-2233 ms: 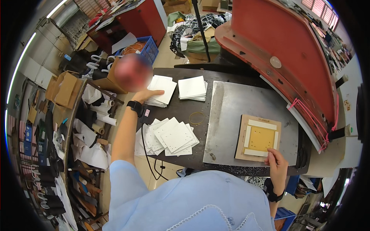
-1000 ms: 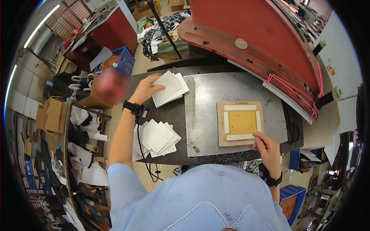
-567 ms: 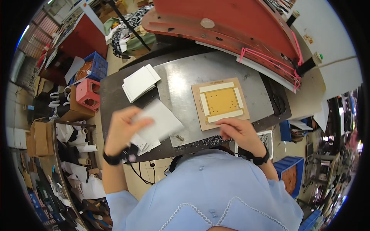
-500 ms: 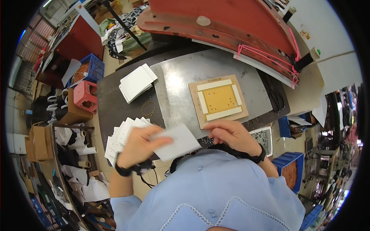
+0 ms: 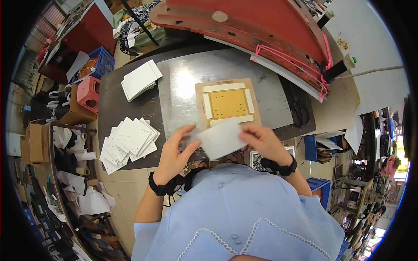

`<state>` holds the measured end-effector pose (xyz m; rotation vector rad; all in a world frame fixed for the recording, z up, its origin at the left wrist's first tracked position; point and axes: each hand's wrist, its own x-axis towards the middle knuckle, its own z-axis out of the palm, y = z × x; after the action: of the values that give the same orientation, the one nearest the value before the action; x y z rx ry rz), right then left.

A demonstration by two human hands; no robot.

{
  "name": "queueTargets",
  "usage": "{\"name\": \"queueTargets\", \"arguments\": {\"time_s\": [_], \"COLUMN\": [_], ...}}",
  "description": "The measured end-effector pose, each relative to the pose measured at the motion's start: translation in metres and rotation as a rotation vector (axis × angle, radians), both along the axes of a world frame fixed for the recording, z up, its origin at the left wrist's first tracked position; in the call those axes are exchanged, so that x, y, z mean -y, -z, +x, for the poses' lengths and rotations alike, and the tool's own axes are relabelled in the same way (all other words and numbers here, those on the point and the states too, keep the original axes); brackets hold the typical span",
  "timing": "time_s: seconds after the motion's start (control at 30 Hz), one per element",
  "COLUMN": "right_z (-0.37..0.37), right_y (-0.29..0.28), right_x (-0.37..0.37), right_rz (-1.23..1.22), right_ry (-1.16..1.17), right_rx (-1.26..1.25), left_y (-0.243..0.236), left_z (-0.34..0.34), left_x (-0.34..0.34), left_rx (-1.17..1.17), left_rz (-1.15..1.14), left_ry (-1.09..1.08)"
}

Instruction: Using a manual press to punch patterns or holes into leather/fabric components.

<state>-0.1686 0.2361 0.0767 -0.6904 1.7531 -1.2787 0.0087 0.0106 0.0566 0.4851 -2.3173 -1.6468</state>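
My right hand (image 5: 265, 141) grips a white card (image 5: 220, 139) by its right end, tilted above the table's front edge. My left hand (image 5: 176, 152) is at the card's left side, fingers apart, thumb tip at its edge. Behind the card, a brown board (image 5: 254, 102) carrying a yellow plate (image 5: 228, 104) framed by pale strips lies on the metal sheet (image 5: 180, 95). At the back left is a neat stack of white cards (image 5: 139, 80). A spread pile of hole-punched cards (image 5: 130, 141) lies front left, with a yellow rubber band (image 5: 149, 108) between the piles.
A red machine (image 5: 278, 21) with pink cords overhangs the back of the dark table (image 5: 111, 100). Black scissors (image 5: 300, 115) lie at the right. A pink stool (image 5: 89, 91), blue crates (image 5: 102, 58) and a cluttered rack (image 5: 78, 187) stand around the table.
My left hand carried a card from the back stack toward the middle front and has loosened its fingers. My right hand left the board's edge and took the card. The view has shifted.
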Motion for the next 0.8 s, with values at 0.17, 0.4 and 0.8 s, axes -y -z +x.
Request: {"name": "queueTargets", "arguments": {"time_s": [0.17,0.4,0.8], "right_z": [-0.035,-0.048,-0.07], "right_y": [0.036,0.052,0.027], "right_x": [-0.049,-0.043,0.0], "right_rz": [-0.111,-0.085,-0.185], "right_ry": [0.378,0.336,0.3], "right_rx": [-0.08,-0.113,0.051], "left_y": [0.013,0.03,0.009], "left_z": [-0.03,-0.044,-0.038], "left_x": [-0.027,-0.05,-0.027], "left_rx": [0.03,0.063,0.017], "left_rz": [-0.43,-0.444,-0.458], "left_ry": [-0.027,-0.206,-0.162]}}
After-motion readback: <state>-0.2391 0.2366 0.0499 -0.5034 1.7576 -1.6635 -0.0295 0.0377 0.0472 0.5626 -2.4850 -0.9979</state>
